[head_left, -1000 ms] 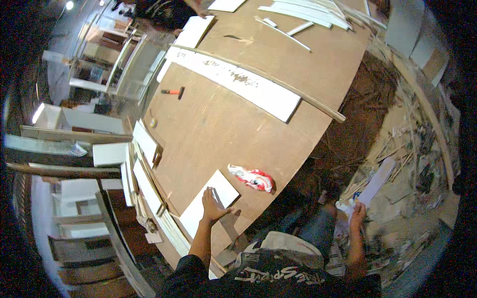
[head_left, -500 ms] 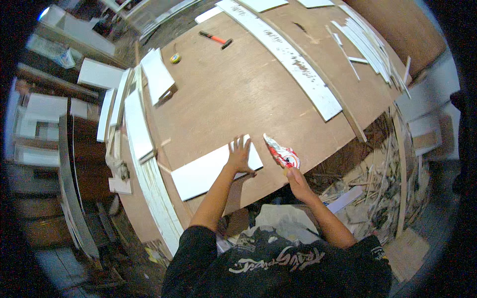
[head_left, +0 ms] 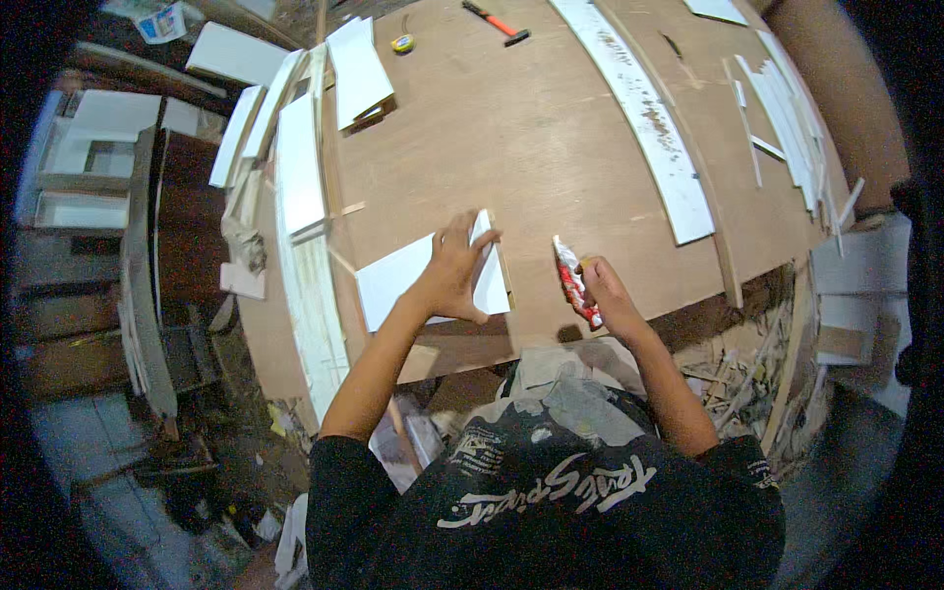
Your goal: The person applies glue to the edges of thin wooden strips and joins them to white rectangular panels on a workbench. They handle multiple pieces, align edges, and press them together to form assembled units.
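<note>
My left hand [head_left: 454,267] spans the right end of a short white board [head_left: 398,275], thumb at the near edge and fingers over the far edge. A dark shadow lies along the board's near side, so it seems slightly raised or tilted off the brown plywood tabletop [head_left: 442,138]. To the right of the board, my right hand [head_left: 612,295] is closed around a crumpled red-and-white pouch [head_left: 572,285] with a pointed tip. The tip faces away from me, a little above the tabletop and apart from the board. My palm and fingers hide part of the pouch.
A claw hammer [head_left: 499,24] with a red handle and a yellow tape measure [head_left: 402,43] lie far off. White boards [head_left: 300,162] line the left side. A long stained white strip [head_left: 654,128] and thin white strips [head_left: 787,118] lie right. Wood scraps [head_left: 733,369] fill the near right.
My left hand has closed round the board's end, and the board's near edge has shifted up. My right hand has turned the pouch more upright and moved slightly right. The view has shifted.
</note>
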A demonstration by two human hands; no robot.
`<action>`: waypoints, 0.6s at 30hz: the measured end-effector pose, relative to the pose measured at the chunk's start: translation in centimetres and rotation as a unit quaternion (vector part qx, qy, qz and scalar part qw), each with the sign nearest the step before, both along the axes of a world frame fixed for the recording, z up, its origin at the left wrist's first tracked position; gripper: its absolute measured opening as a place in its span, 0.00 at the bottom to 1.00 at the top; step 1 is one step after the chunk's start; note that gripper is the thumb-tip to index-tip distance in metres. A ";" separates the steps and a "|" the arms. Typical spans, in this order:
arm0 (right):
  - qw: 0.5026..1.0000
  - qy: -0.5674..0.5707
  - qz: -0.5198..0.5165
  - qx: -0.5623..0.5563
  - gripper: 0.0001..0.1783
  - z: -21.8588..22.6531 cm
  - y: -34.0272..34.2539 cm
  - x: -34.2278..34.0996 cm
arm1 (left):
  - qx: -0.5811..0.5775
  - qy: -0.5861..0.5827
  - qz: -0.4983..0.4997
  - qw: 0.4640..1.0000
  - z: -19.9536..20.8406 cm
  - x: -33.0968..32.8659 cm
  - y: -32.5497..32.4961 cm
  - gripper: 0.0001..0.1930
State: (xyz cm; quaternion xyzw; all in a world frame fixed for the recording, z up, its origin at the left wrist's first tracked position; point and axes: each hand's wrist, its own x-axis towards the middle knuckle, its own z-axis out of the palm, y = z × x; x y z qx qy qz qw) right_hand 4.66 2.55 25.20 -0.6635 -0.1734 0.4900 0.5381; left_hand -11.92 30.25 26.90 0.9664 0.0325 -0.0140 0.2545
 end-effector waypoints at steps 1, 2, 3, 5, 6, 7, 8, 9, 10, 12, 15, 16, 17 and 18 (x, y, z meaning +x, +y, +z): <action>1.000 0.009 0.017 0.007 0.24 0.6 0.7 -0.1 | -0.019 -0.008 0.019 1.000 1.7 -0.3 0.8 0.71; 0.999 -0.032 0.028 0.015 0.24 1.1 1.3 -0.5 | -0.038 -0.041 0.033 0.998 3.3 -0.7 1.1 0.72; 0.996 -0.076 0.036 0.020 0.24 1.6 2.0 -1.0 | -0.033 -0.077 0.030 0.996 4.6 -1.0 1.6 0.74; 0.993 -0.107 0.044 0.021 0.24 2.6 3.2 -1.9 | -0.039 -0.105 0.050 0.992 6.8 -1.6 1.8 0.75; 0.990 -0.119 0.049 0.052 0.22 3.0 3.9 -2.5 | -0.044 -0.117 0.060 0.990 7.7 -1.9 1.7 0.76; 0.987 -0.130 0.055 0.076 0.20 3.4 4.4 -3.1 | -0.058 -0.118 0.077 0.988 8.3 -2.2 1.5 0.76; 0.984 -0.139 0.060 0.091 0.18 3.8 4.8 -3.6 | -0.074 -0.127 0.085 0.986 8.7 -2.3 1.2 0.75; 0.988 -0.112 0.080 0.076 0.18 4.2 5.0 -4.0 | -0.089 -0.144 0.091 0.981 9.0 -2.5 1.0 0.75; 0.986 -0.106 0.088 0.095 0.18 4.5 5.2 -4.3 | -0.109 -0.159 0.096 0.977 9.2 -2.5 0.8 0.75; 0.983 -0.093 0.103 0.119 0.18 5.0 5.4 -5.2 | -0.086 -0.183 0.104 0.974 9.4 -2.8 0.6 0.75; 0.986 -0.075 0.123 0.087 0.27 4.8 5.6 -5.9 | -0.086 -0.243 0.142 0.956 9.1 -3.2 0.1 0.78; 0.984 -0.079 0.133 0.084 0.30 4.6 5.8 -6.2 | -0.082 -0.268 0.169 0.945 8.9 -3.4 -0.1 0.78; 0.984 -0.089 0.137 0.071 0.36 4.2 6.2 -6.4 | -0.078 -0.292 0.195 0.933 8.6 -3.7 -0.3 0.79; 0.978 -0.122 0.129 0.105 0.36 3.8 6.5 -6.5 | -0.074 -0.315 0.220 0.920 8.4 -4.0 -0.4 0.79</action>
